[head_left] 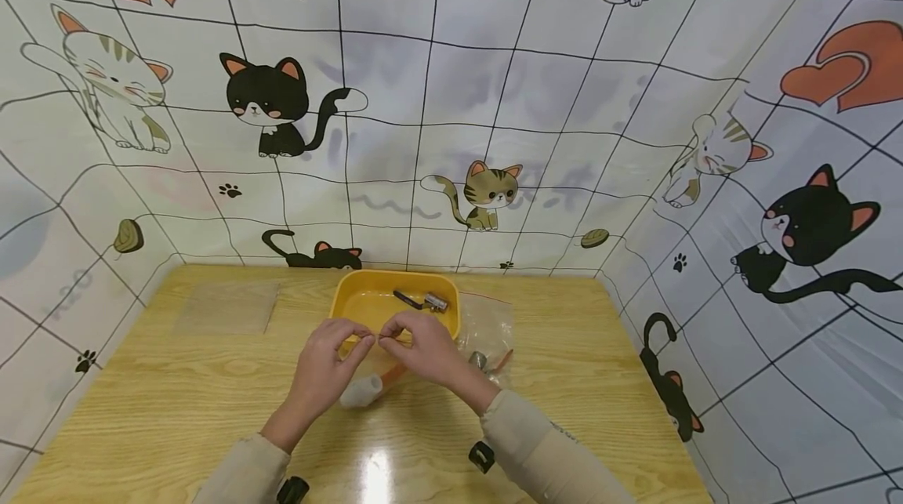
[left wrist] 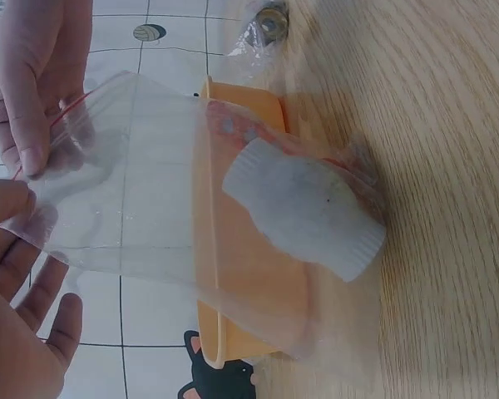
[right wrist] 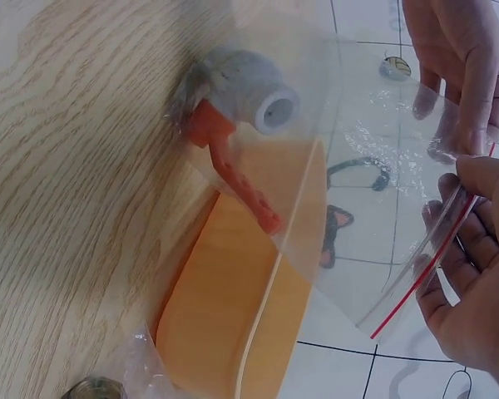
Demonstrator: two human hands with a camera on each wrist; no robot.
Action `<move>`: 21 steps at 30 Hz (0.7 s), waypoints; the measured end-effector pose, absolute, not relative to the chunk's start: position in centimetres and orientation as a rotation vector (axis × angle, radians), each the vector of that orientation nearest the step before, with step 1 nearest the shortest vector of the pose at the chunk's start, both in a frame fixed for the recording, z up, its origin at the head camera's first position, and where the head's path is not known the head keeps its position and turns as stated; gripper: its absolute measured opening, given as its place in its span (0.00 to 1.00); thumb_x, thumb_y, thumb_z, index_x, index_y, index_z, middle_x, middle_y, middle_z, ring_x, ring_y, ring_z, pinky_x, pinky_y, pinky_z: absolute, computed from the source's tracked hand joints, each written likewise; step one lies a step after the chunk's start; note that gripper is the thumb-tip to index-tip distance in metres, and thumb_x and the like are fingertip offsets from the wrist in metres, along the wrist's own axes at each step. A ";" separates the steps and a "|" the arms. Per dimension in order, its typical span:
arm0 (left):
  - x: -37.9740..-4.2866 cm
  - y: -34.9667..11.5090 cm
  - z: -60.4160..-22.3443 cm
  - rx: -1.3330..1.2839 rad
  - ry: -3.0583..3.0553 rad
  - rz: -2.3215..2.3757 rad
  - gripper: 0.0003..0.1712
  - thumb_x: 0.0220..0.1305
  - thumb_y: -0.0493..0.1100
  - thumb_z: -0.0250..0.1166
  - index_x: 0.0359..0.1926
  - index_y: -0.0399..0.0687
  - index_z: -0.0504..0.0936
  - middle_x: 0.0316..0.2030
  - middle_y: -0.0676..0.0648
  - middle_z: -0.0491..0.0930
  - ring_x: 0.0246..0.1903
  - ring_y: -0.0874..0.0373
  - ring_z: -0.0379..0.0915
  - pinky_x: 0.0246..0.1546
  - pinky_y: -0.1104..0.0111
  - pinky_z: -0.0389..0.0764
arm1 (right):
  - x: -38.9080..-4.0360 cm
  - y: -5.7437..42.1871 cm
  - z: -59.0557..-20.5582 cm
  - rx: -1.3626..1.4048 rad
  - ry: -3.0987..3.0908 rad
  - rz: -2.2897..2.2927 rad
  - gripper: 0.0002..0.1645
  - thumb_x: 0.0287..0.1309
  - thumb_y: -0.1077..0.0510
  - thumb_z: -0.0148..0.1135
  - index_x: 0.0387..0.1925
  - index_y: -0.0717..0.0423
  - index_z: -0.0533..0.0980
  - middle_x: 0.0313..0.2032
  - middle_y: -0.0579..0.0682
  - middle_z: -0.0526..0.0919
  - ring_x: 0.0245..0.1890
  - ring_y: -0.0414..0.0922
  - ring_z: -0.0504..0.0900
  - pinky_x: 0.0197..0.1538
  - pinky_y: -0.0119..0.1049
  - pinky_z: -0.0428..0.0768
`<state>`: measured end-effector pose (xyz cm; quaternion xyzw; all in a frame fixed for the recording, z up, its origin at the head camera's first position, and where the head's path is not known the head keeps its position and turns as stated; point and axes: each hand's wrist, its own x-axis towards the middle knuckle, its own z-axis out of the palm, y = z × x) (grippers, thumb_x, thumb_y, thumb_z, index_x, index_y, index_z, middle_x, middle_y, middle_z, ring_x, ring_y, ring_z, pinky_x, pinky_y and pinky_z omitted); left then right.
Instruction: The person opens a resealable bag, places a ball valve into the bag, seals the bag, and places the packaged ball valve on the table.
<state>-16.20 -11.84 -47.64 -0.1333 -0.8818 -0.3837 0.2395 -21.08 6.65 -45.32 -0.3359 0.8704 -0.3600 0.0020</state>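
My left hand (head_left: 320, 367) and right hand (head_left: 426, 351) meet in front of the tray, each pinching the top edge of a clear zip bag (left wrist: 158, 174). A red seal line runs along that edge. The bag hangs down from my fingertips. At its lower end are a white plastic pipe fitting (left wrist: 308, 204) with ribbed ends and an orange-red T-shaped handle (right wrist: 237, 183), both seen through the film. The head view shows the white fitting (head_left: 361, 392) low over the table, between my wrists.
Behind my hands stands a yellow tray (head_left: 367, 292) holding a small metal fitting (head_left: 436, 302) with a black lever (head_left: 407, 299). Right of it lies another clear zip bag (head_left: 494, 324) with a metal piece (head_left: 478, 360). A flat clear sheet (head_left: 226, 308) lies at the back left.
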 end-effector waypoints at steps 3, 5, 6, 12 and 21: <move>-16.2 -11.8 -47.7 -0.364 -2.431 -1.041 0.03 0.61 0.46 0.69 0.35 0.54 0.85 0.34 0.57 0.85 0.43 0.58 0.78 0.46 0.57 0.78 | -20.9 6.6 -45.1 -1.056 2.765 -1.098 0.11 0.66 0.49 0.60 0.40 0.49 0.83 0.38 0.43 0.86 0.39 0.35 0.82 0.47 0.36 0.82; -16.3 -11.8 -47.8 -0.368 -2.422 -1.037 0.02 0.60 0.45 0.69 0.35 0.56 0.86 0.34 0.57 0.85 0.42 0.58 0.78 0.46 0.57 0.78 | -20.9 6.6 -45.0 -1.056 2.758 -1.099 0.12 0.66 0.49 0.59 0.40 0.50 0.83 0.38 0.43 0.86 0.39 0.35 0.82 0.47 0.37 0.82; -16.3 -11.8 -47.8 -0.373 -2.413 -1.037 0.01 0.60 0.44 0.70 0.34 0.57 0.86 0.33 0.58 0.85 0.42 0.58 0.78 0.46 0.57 0.78 | -20.9 6.6 -45.0 -1.056 2.750 -1.106 0.12 0.66 0.48 0.59 0.41 0.50 0.82 0.38 0.44 0.86 0.40 0.36 0.82 0.48 0.39 0.82; -16.4 -11.8 -48.0 -0.369 -2.370 -1.032 0.04 0.58 0.42 0.71 0.33 0.58 0.86 0.32 0.59 0.85 0.41 0.59 0.78 0.44 0.58 0.78 | -21.1 6.9 -45.1 -1.026 2.714 -1.134 0.10 0.66 0.49 0.60 0.38 0.49 0.82 0.37 0.43 0.86 0.40 0.36 0.82 0.49 0.42 0.82; -16.3 -11.8 -47.7 -0.354 -2.421 -1.057 0.03 0.61 0.45 0.69 0.35 0.54 0.85 0.34 0.57 0.85 0.43 0.58 0.77 0.45 0.58 0.78 | -21.2 6.8 -45.4 -1.077 2.736 -1.108 0.10 0.66 0.49 0.60 0.38 0.49 0.82 0.37 0.42 0.86 0.39 0.34 0.81 0.48 0.37 0.82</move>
